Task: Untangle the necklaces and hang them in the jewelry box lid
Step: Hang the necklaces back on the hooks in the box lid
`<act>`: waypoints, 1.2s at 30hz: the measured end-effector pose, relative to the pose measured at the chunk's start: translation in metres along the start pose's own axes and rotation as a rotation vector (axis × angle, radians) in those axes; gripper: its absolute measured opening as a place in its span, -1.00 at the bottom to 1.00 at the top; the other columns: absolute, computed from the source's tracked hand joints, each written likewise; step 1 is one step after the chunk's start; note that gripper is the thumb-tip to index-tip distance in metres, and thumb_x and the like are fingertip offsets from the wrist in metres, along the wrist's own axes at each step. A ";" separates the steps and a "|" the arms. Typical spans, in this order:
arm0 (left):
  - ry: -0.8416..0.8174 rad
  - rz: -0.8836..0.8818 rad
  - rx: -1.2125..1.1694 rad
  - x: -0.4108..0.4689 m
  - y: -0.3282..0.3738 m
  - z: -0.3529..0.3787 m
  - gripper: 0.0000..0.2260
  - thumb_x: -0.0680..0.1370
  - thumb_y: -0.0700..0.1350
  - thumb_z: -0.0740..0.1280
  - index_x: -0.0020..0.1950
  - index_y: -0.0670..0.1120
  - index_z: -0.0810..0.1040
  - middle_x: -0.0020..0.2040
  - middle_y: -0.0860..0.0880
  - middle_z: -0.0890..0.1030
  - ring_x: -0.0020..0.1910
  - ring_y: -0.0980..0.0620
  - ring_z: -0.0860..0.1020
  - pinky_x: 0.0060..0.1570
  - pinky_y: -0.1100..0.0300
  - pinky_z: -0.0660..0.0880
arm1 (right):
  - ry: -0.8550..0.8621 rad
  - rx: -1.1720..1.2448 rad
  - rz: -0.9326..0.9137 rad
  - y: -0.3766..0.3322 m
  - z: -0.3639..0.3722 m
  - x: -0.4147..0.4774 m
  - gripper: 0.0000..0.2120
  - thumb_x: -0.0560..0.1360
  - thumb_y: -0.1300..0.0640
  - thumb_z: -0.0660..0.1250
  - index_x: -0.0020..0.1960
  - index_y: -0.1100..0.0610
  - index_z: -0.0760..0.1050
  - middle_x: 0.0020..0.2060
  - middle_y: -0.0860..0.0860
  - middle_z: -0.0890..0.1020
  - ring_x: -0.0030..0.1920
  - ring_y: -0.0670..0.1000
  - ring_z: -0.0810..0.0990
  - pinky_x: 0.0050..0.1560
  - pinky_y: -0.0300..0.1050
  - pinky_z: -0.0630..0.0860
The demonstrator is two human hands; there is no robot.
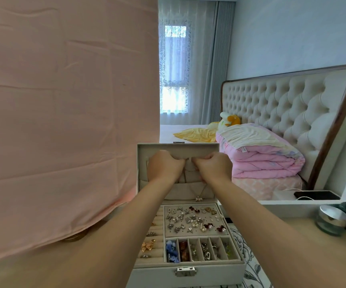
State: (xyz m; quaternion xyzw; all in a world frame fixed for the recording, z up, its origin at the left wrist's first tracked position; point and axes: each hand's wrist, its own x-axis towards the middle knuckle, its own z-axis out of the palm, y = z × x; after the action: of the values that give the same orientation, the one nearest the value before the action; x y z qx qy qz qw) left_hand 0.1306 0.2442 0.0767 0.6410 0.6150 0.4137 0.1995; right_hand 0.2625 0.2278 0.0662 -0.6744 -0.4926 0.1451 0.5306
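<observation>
fingers (181, 163) of left hand (163, 168) and right hand (213, 168): curled, pinching necklace (189, 170) high against far lid (178, 147). necklace likely light, limp, fragile, snag-prone; grip near its ends.

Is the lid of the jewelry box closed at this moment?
No, the lid stands upright and open, and the left hand and right hand hold a necklace at its inner face.

I am in a home bedroom: a bed with tufted headboard (282, 104), a folded pink quilt (265, 161) and a curtained window (174, 69) show it.
</observation>
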 end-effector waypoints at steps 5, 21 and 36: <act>-0.088 0.048 0.070 -0.007 -0.007 0.006 -0.75 0.49 0.07 0.39 -0.25 -0.08 0.68 -0.32 0.00 0.67 -0.22 0.00 0.64 -0.20 0.17 0.55 | -0.127 -0.056 0.012 0.013 0.002 -0.010 -0.61 0.40 -0.04 0.49 -0.46 0.10 0.42 -0.50 0.05 0.56 -0.38 0.14 0.61 -0.31 0.01 0.57; -0.115 0.518 0.507 -0.041 -0.046 0.003 -0.66 0.60 -0.04 0.26 0.38 0.01 0.53 0.28 -0.04 0.53 0.30 -0.06 0.41 0.29 0.03 0.41 | -0.324 -0.839 -0.105 0.029 -0.005 -0.040 -0.58 0.37 -0.32 0.46 -0.14 0.03 0.50 -0.22 -0.03 0.58 -0.17 0.03 0.59 -0.20 -0.15 0.49; -0.208 0.545 0.646 -0.036 -0.050 0.002 -0.68 0.58 -0.02 0.23 0.31 -0.01 0.54 0.27 -0.06 0.50 0.29 -0.09 0.38 0.30 -0.01 0.32 | -0.218 -0.229 -0.286 -0.005 -0.007 -0.002 -0.79 0.51 0.06 0.41 -0.29 0.03 0.58 -0.34 -0.08 0.66 -0.24 -0.09 0.61 -0.18 -0.15 0.46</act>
State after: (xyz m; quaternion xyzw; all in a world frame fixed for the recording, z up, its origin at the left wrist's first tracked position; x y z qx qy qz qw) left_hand 0.1042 0.2188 0.0270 0.8477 0.4977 0.1709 -0.0671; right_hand 0.2643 0.2217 0.0723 -0.6340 -0.6508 0.0835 0.4094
